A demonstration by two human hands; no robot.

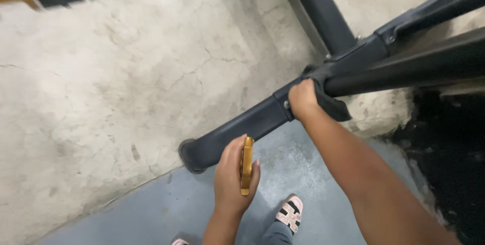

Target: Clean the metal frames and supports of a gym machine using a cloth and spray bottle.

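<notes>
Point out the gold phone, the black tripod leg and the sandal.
gold phone point(246, 165), head view, middle of its gold edge.
black tripod leg point(237, 130), head view, thick lower tube.
sandal point(290, 213), head view, patterned strap.

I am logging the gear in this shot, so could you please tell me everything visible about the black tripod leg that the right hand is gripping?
The black tripod leg is a thick, matte tube, metal or plastic by its look, slanting down to the left. Its rounded foot rests where the cracked concrete wall meets the grey floor. A collar joins it to a thinner upper section, where the right hand grips it. The left hand, holding a gold phone, is in front of its lower part.
</notes>
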